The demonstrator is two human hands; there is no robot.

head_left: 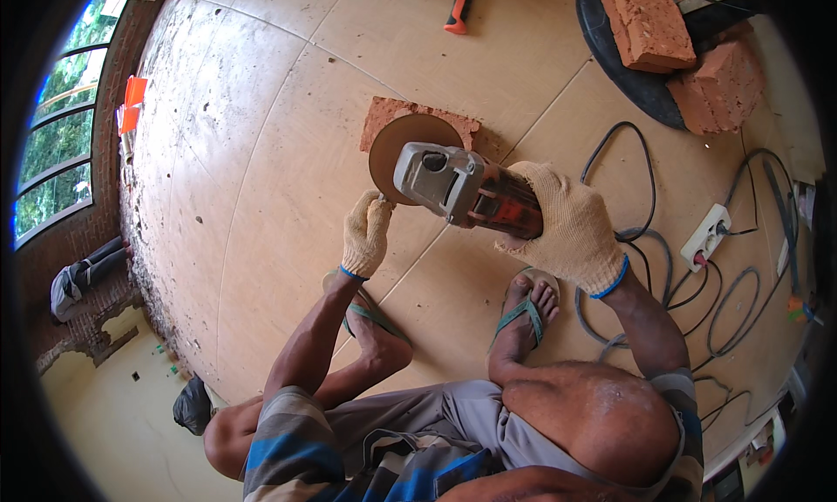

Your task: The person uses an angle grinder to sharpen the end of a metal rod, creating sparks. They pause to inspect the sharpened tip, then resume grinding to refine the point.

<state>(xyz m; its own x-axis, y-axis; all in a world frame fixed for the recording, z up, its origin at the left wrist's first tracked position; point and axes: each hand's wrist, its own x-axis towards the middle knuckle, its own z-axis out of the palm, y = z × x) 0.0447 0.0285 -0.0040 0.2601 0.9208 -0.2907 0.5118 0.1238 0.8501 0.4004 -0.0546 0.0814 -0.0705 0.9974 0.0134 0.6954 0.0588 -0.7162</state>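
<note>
My right hand [580,227], in a knitted cream glove with a blue cuff, is wrapped round the body of an angle grinder [501,201]. The grinder has a grey gear head and a large brown disc [410,145], which covers part of a red brick [392,110] lying on the floor. At the disc's lower left edge is my left hand [366,234], gloved likewise. Its fingers are closed together, and what they pinch, if anything, is too small to make out. Whether the disc touches the brick cannot be told.
More bricks [645,23] rest on a black round base [602,53] at the far right. A white power strip [706,234] and looped black cables [649,175] lie to my right. An orange-handled tool [459,10] lies ahead. My sandalled feet [523,315] flank the work on the tiled floor.
</note>
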